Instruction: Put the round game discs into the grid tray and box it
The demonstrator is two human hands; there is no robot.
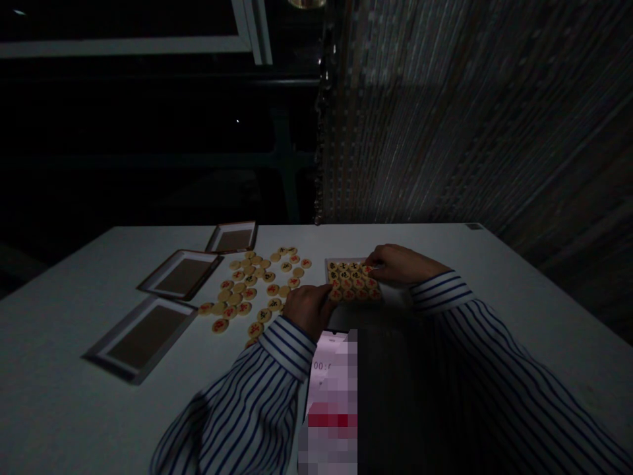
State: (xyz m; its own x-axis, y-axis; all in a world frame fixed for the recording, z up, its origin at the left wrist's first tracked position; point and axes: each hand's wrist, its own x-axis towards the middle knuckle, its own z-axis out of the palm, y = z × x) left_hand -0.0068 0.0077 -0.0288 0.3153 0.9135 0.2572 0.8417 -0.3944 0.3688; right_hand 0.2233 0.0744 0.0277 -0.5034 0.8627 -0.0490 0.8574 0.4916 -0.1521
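A shallow box (354, 301) holds Chinese chess pieces (352, 280) in tidy rows, with black characters at the back and red ones in front. My left hand (307, 309) is closed at the box's left front corner, its fingertips against the edge. From the right, my right hand (403, 262) reaches over the far right corner, thumb and finger closed around a red-marked piece (368, 270) in the back row. Left of the box, many loose round pieces (250, 293) lie scattered, some showing red or black characters and some blank.
Three shallow box parts, a near one (141, 340), a middle one (180, 274) and a far one (232, 236), lie along the left of the white table (49, 330). A lit phone (331, 389) lies in front of me. Behind hangs a strand curtain (420, 119).
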